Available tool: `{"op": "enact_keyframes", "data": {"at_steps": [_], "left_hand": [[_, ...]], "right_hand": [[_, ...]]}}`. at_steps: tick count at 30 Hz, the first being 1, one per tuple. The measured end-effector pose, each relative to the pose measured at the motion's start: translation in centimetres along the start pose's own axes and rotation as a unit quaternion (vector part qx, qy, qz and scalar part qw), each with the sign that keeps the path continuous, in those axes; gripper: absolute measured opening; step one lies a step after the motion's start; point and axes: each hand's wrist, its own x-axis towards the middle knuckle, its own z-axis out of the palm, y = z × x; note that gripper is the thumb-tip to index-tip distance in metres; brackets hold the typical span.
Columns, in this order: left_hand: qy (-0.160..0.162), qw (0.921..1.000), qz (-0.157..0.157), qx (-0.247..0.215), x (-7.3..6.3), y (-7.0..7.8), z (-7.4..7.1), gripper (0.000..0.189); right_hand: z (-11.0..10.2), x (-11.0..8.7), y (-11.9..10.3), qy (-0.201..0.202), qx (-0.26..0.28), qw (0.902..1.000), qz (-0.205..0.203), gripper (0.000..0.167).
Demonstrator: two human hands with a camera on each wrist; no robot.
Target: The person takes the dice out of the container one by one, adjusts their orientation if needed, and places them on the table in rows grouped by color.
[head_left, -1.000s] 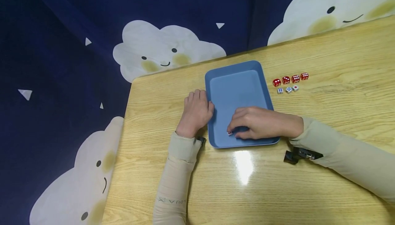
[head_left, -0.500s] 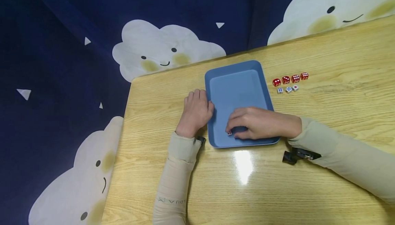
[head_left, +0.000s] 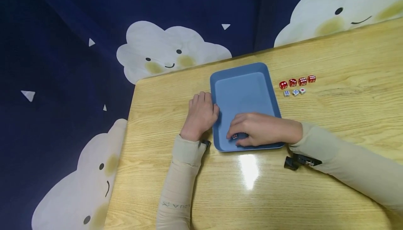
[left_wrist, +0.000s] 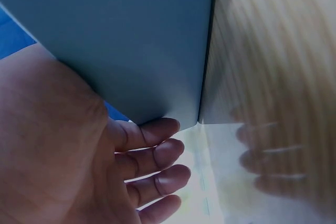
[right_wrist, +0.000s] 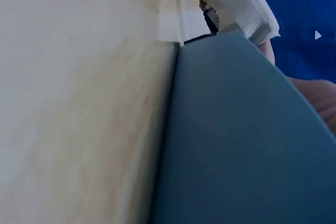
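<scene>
A small die [head_left: 234, 136], pale with dark and reddish marks, lies in the near left part of a blue tray [head_left: 240, 88]. Over it my right hand [head_left: 259, 129] reaches in across the tray's right side, index fingertip just left of the die and thumb just right of it, with a gap to the thumb. My left hand [head_left: 202, 114] holds the tray's left wall, thumb over the rim. In the left wrist view, the left fingers [left_wrist: 163, 153] lie along the outer wall below. The right fingertips are hidden behind the tray wall in the right wrist view.
Right of the tray, several red dice [head_left: 302, 81] stand in a row on the wooden table [head_left: 220, 195]. Nearer, a row of three white dice [head_left: 295, 92] runs alongside. A dark blue curtain [head_left: 78, 6] with clouds hangs behind the table and on its left.
My right hand has shifted a little left and nearer, so its index fingertip now stands past the die's left side. The die and my left hand have stayed put.
</scene>
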Motion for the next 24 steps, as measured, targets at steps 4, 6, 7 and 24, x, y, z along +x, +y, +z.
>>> {"op": "enact_keyframes", "data": {"at_steps": [4,6,7,24], "left_hand": [[-0.005,1.0,0.0,-0.001,0.09,0.1,-0.01,0.034],[-0.006,1.0,0.001,0.0,0.14,0.12,-0.01,0.034],[-0.006,1.0,0.001,0.001,0.15,0.13,0.0,0.034],[0.004,1.0,0.0,-0.001,0.05,0.12,0.07,0.033]], "right_hand": [[0.44,0.03,0.03,-0.001,-0.001,0.9999,-0.011,0.022],[0.64,-0.01,0.1,-0.003,0.002,0.9999,-0.011,0.022],[0.72,-0.03,0.1,-0.005,0.004,0.9999,-0.01,0.023],[0.58,-0.25,0.07,-0.01,-0.013,0.9997,0.016,0.023]]}}
